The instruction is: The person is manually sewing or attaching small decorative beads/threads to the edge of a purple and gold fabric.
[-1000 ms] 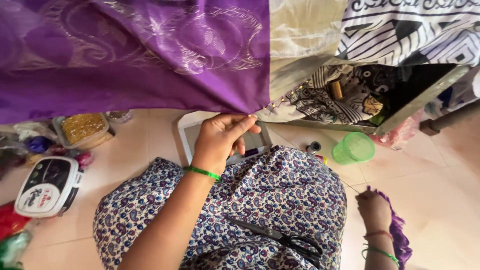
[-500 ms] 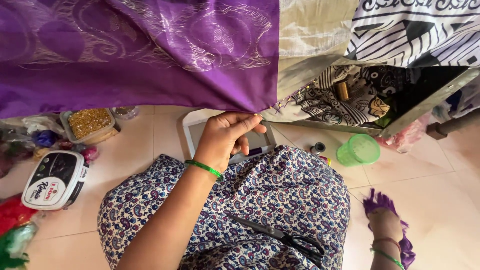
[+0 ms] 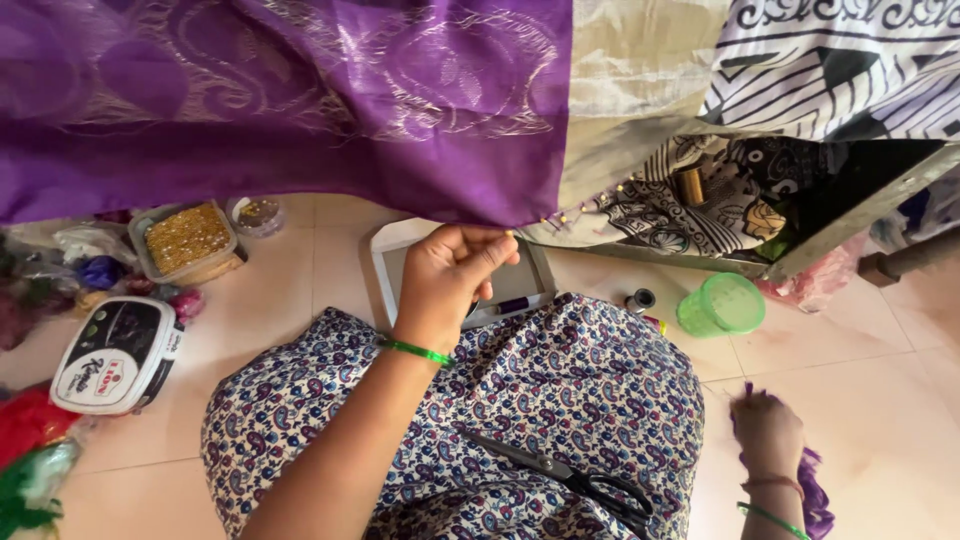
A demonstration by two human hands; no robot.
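- The left hand [image 3: 452, 285] pinches the purple fabric's [image 3: 300, 100] lower edge.
- The right hand [image 3: 768, 432] grips purple threads [image 3: 812, 490] on the floor.
- Black scissors [image 3: 570, 478] lie on the lap between the hands.

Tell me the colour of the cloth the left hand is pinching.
Purple cloth with a pale swirling pattern, pinched at its lower edge by the left hand; seen in the head view.

Bare arms here, no sleeves showing. Thin green bangle [image 3: 418, 352] on the left wrist, just below the left hand [image 3: 450, 280]. The right hand [image 3: 768, 432] has a green bangle too, plus a thinner brownish one [image 3: 772, 482] above it. Lap's covered in a blue-and-purple paisley print dress [image 3: 560, 390].
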